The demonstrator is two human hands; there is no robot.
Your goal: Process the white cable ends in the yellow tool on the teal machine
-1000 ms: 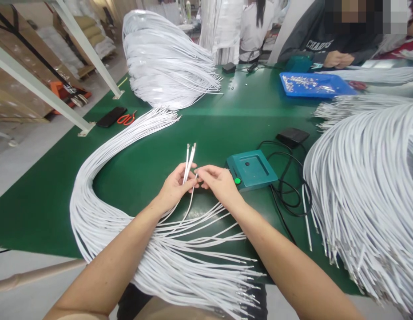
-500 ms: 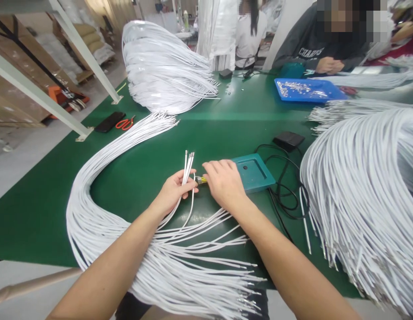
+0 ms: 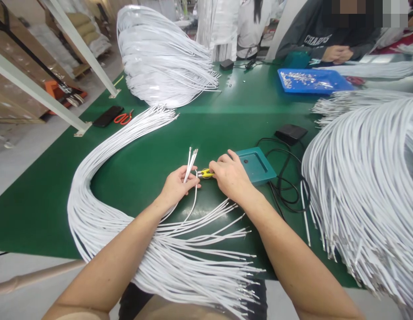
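Note:
My left hand (image 3: 176,186) is closed around a few white cables (image 3: 191,161) whose metal tips stick up past my fingers. My right hand (image 3: 230,177) is closed beside it, fingers curled over a small yellow and black connector (image 3: 205,174) that lies on the green mat (image 3: 226,120) between the two hands. One cable end runs down from that connector. A teal test box (image 3: 256,165) sits just to the right of my right hand. A fan of loose white cables (image 3: 193,249) spreads under my forearms.
A big heap of white cables (image 3: 366,186) fills the right side, another pile (image 3: 163,62) stands at the back. Black wires (image 3: 288,189) and a black adapter (image 3: 291,132) lie by the box. A blue tray (image 3: 313,81), red scissors (image 3: 124,118) and a phone (image 3: 108,116) lie farther off. People sit across the table.
My right hand has let go of the cable tips in my left hand and moved right to the yellow connector next to the teal box. My left hand keeps its cables.

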